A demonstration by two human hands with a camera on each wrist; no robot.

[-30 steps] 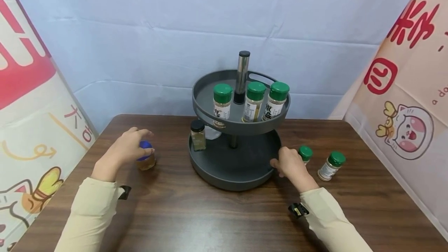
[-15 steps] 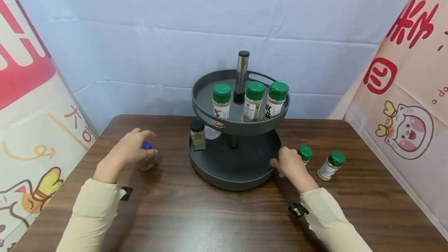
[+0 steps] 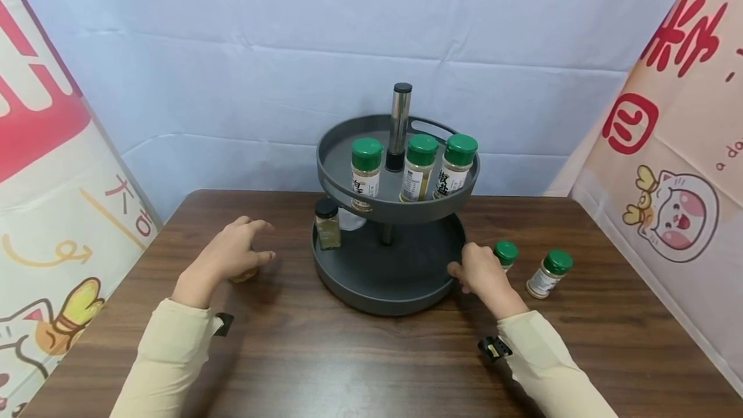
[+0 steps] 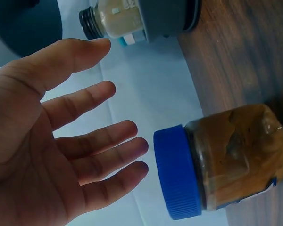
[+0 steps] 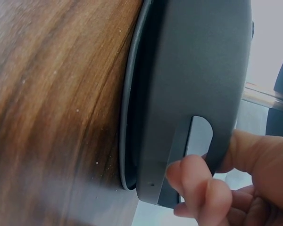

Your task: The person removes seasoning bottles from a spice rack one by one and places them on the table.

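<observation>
My left hand (image 3: 227, 251) hovers at the table's left with fingers spread. In the left wrist view that hand (image 4: 47, 141) holds nothing. Just beyond its fingertips stands a jar of brown contents (image 4: 240, 155) with a blue screw lid (image 4: 177, 172); the head view has it mostly hidden behind the hand. A dark grey two-tier turntable (image 3: 389, 279) stands mid-table. At its lower tier's right edge, my right hand (image 3: 484, 269) grips the rim. The right wrist view puts the thumb over the tray wall (image 5: 193, 70) and the fingers at its handle slot (image 5: 199, 134).
Three green-capped spice bottles (image 3: 413, 184) stand on the upper tier. A black-capped bottle (image 3: 329, 231) sits at the lower tier's left. Two green-capped jars, one front (image 3: 544, 280) and one partly hidden (image 3: 505, 253), stand right of my right hand. Fabric (image 3: 232, 95) hangs behind the table.
My left hand has shifted a little to the right and now covers more of the blue-lidded jar in the head view. The right hand stays at the turntable's rim.
</observation>
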